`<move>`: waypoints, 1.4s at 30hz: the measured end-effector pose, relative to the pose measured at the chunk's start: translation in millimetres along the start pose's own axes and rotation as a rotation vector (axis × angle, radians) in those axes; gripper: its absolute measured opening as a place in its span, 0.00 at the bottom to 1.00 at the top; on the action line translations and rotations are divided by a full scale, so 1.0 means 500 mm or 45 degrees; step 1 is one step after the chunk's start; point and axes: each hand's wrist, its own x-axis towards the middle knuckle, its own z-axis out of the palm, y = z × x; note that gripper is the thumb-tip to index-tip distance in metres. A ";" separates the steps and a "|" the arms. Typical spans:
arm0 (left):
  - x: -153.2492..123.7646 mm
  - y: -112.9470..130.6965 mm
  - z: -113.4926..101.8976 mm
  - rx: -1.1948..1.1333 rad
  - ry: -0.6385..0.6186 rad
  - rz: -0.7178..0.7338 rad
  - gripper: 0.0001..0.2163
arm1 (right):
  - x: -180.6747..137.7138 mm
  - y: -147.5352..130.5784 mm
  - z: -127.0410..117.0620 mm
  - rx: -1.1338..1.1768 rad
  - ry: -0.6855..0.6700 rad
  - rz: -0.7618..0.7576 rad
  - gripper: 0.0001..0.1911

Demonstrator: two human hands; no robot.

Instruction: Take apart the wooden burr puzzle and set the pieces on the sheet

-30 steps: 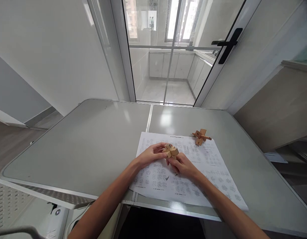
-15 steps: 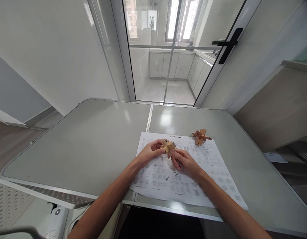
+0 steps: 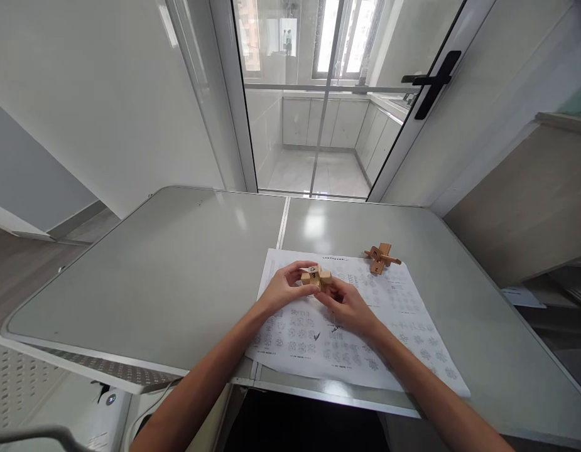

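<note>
Wooden numbered puzzle (image 3: 317, 277) is clamped between left hand (image 3: 284, 287) and right hand (image 3: 347, 304) above printed sheet (image 3: 394, 326).

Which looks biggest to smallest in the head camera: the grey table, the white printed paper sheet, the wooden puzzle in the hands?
1. Grey table
2. White printed paper sheet
3. Wooden puzzle, held between left hand and right hand

Left hand (image 3: 284, 290), right hand (image 3: 347, 302) — fingers curled, meeting
</note>
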 end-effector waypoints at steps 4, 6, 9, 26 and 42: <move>0.000 0.001 0.004 0.173 0.085 0.101 0.27 | -0.001 0.000 0.007 -0.102 0.081 -0.033 0.21; 0.000 0.001 0.005 0.206 0.108 0.129 0.27 | -0.002 -0.001 0.008 -0.127 0.104 -0.045 0.20; -0.001 0.000 0.005 0.223 0.118 0.127 0.27 | -0.002 -0.001 0.007 -0.165 0.128 -0.068 0.20; 0.002 -0.002 0.012 0.110 0.002 0.071 0.22 | -0.005 0.001 0.010 -0.168 0.158 -0.131 0.15; 0.003 -0.008 0.011 0.127 0.014 0.081 0.22 | -0.007 0.012 0.011 -0.432 0.214 -0.272 0.18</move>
